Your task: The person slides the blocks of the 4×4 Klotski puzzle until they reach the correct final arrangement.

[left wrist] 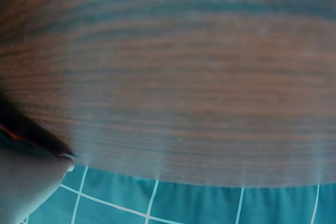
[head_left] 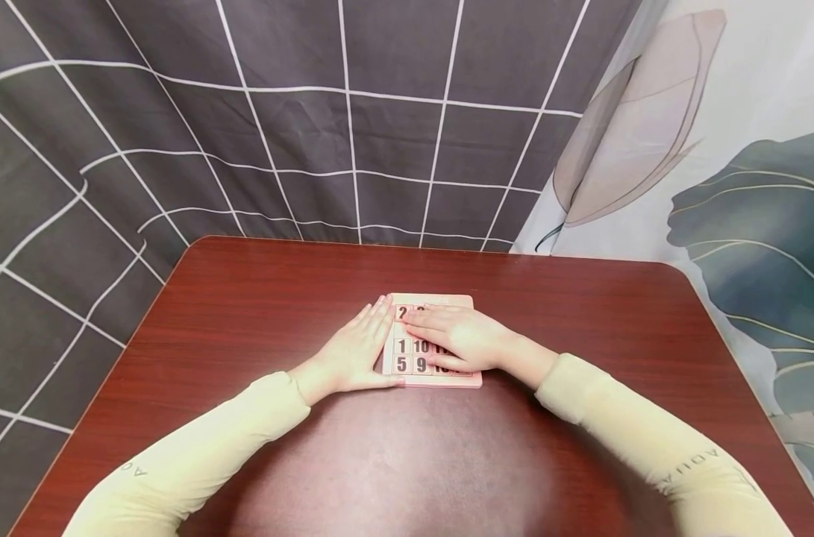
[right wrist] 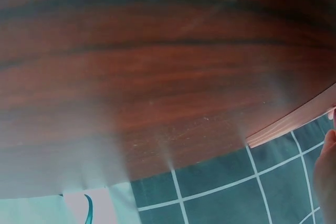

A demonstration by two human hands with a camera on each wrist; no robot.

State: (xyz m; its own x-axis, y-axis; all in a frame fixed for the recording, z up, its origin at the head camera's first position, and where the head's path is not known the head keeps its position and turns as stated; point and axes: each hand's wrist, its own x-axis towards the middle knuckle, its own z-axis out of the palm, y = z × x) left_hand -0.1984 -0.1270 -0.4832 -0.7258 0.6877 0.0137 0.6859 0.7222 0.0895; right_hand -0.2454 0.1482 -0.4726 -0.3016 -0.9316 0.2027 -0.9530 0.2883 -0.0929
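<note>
A pale pink number puzzle board [head_left: 398, 377] lies flat on the reddish-brown table, with black numbers such as 1, 10, 5 and 9 on square tiles. My left hand [head_left: 355, 350] rests along its left side, fingers straight and close together, the thumb stretched along the near edge. Across the board's right part lies my right hand [head_left: 472, 339], palm down with extended fingers, covering several tiles. Only part of the left hand [left wrist: 31, 190] shows in the left wrist view. In the right wrist view, the board's side [right wrist: 294, 118] appears near some fingers of the right hand [right wrist: 326, 169].
The wood-grain table [head_left: 279, 283] has rounded far corners. Behind it and to the left hangs a dark curtain [head_left: 299, 134] with white grid lines. A pale leaf-patterned curtain [head_left: 736, 201] hangs on the right.
</note>
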